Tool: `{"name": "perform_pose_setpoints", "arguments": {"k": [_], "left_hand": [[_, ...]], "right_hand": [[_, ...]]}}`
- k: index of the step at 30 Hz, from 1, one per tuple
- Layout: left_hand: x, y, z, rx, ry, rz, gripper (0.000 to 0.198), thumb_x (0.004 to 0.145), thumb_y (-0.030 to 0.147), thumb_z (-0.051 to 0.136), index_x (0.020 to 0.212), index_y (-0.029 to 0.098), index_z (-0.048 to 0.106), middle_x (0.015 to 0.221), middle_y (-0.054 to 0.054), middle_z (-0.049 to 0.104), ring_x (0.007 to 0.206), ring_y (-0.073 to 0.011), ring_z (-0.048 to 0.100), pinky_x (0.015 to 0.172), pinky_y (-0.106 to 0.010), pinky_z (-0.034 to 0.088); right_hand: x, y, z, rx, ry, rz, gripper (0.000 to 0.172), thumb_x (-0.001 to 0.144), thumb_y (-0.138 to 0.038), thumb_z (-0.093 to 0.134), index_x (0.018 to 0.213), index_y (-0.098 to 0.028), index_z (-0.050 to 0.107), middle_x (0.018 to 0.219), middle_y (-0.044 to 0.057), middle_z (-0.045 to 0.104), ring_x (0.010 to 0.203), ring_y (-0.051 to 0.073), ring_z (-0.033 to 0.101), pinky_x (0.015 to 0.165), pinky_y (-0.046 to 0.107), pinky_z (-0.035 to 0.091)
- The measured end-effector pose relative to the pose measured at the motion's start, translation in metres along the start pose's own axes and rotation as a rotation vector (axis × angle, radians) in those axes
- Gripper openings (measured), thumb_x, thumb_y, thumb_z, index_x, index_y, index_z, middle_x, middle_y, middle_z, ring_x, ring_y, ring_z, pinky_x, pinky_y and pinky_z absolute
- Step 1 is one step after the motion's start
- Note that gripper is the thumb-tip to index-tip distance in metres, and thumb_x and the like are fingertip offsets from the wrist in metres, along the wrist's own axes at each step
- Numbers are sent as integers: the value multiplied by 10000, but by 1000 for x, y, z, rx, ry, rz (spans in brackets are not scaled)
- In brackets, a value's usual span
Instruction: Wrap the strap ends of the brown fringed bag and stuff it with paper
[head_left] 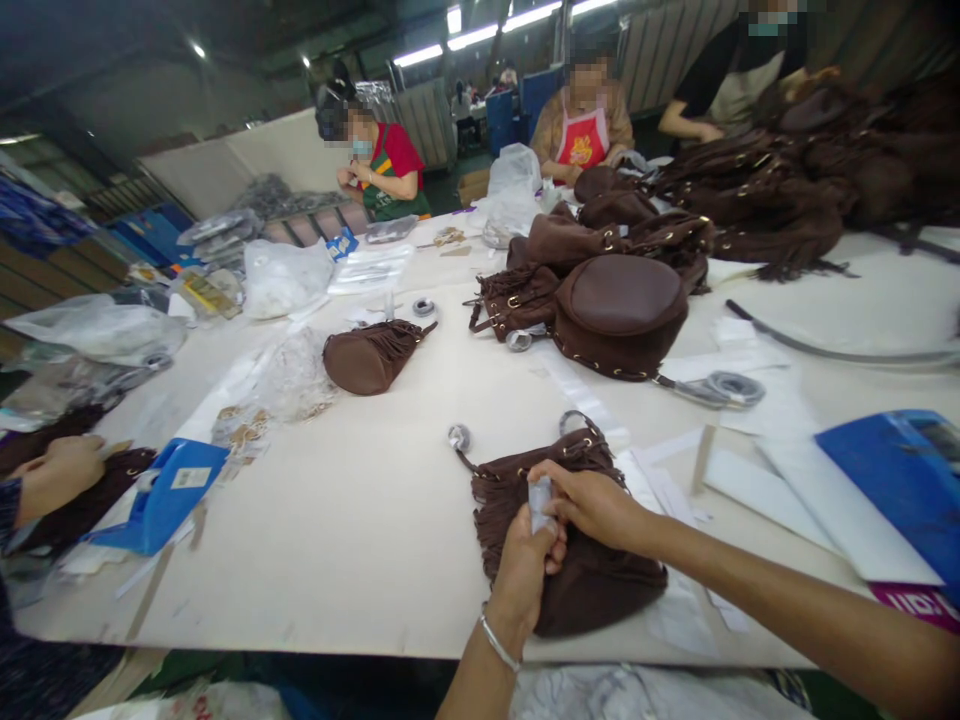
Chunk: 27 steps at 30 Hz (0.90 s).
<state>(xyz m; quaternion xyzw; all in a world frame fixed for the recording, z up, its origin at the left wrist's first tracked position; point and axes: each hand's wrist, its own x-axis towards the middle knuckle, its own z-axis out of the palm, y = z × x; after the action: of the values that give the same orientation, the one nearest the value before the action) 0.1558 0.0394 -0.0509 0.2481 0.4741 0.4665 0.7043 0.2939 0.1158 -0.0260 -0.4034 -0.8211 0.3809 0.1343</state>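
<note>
A dark brown fringed drawstring bag [607, 590] lies on the table in front of me, its gold eyelets along the top edge. Above it, my left hand [521, 565] is closed round a small piece in greyish-white wrapping [540, 495]. My right hand [596, 505] pinches that same wrapped piece from the right, fingers bent against it. What is inside the wrapping cannot be made out. Two round wrapped bundles sit at the bag's upper corners, one of them [459, 437] at the end of a cord on the left.
A smaller brown bag [364, 360] lies mid-table. More brown bags [622, 310] are heaped at the back right. Blue holders stand left [169, 495] and right [892, 480], with white sheets [772, 500] nearby. A co-worker's hand [67, 475] is at far left; several people work beyond.
</note>
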Motion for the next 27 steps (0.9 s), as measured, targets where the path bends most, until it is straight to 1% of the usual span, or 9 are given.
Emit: {"name": "perform_pose_setpoints", "arguments": {"k": [2, 6, 10, 13, 15, 17, 20, 23, 27], "left_hand": [[-1, -1, 1, 4, 7, -3, 254, 741, 269, 616, 944, 171, 499, 728, 22, 505, 518, -52, 369, 447, -197, 183], [-1, -2, 3, 19, 28, 38, 288, 793, 387, 614, 953, 167, 519, 728, 16, 518, 508, -47, 365, 434, -195, 176], [2, -4, 7, 72, 150, 51, 417, 828, 574, 515, 873, 160, 523, 649, 17, 508, 449, -48, 354, 397, -195, 156], [4, -6, 11, 82, 236, 56, 440, 818, 596, 512, 814, 156, 521, 593, 21, 495, 409, -46, 345, 375, -189, 139], [5, -7, 13, 27, 237, 72, 429, 828, 576, 508, 801, 149, 527, 582, 19, 495, 398, -40, 335, 368, -182, 129], [5, -6, 12, -77, 217, 59, 410, 843, 548, 502, 805, 141, 531, 579, 17, 495, 388, -29, 309, 363, -173, 114], [8, -4, 8, -325, 147, -69, 349, 842, 486, 535, 822, 138, 524, 557, 36, 463, 366, -11, 243, 350, -159, 87], [11, 0, 1, -583, -13, -205, 281, 849, 408, 558, 803, 135, 509, 540, 63, 391, 358, 1, 181, 335, -143, 89], [9, 3, -3, -758, -158, -215, 251, 895, 357, 515, 807, 122, 514, 559, 74, 332, 365, 5, 162, 329, -123, 113]], "right_hand": [[1, 3, 0, 1, 0, 13, 363, 811, -159, 515, 1163, -241, 483, 668, -37, 637, 659, 163, 614, 632, 237, 395], [5, 8, 2, 56, -1, 41, 285, 791, -150, 531, 1059, -224, 472, 642, -48, 600, 611, 143, 583, 599, 222, 383], [7, 10, 5, 156, -17, 94, 260, 784, -121, 511, 1016, -221, 447, 595, -74, 570, 475, 99, 527, 507, 192, 353], [6, 10, 7, 264, -39, 158, 202, 818, -182, 511, 996, -221, 424, 572, -79, 577, 406, 88, 510, 443, 180, 346], [4, 9, 7, 318, -34, 185, 197, 833, -245, 527, 994, -223, 416, 543, -86, 562, 391, 94, 510, 416, 178, 346], [2, 10, 9, 347, -3, 202, 213, 838, -301, 544, 988, -224, 414, 506, -97, 523, 390, 98, 501, 402, 177, 338], [0, 13, 15, 389, 58, 214, 240, 833, -349, 566, 978, -226, 419, 508, -100, 498, 412, 95, 487, 416, 180, 344], [0, 18, 21, 445, 108, 202, 253, 824, -367, 581, 973, -230, 429, 561, -92, 500, 445, 91, 466, 436, 191, 352], [1, 22, 26, 480, 170, 118, 201, 839, -334, 555, 968, -229, 441, 603, -84, 488, 512, 97, 469, 499, 208, 372]]}}
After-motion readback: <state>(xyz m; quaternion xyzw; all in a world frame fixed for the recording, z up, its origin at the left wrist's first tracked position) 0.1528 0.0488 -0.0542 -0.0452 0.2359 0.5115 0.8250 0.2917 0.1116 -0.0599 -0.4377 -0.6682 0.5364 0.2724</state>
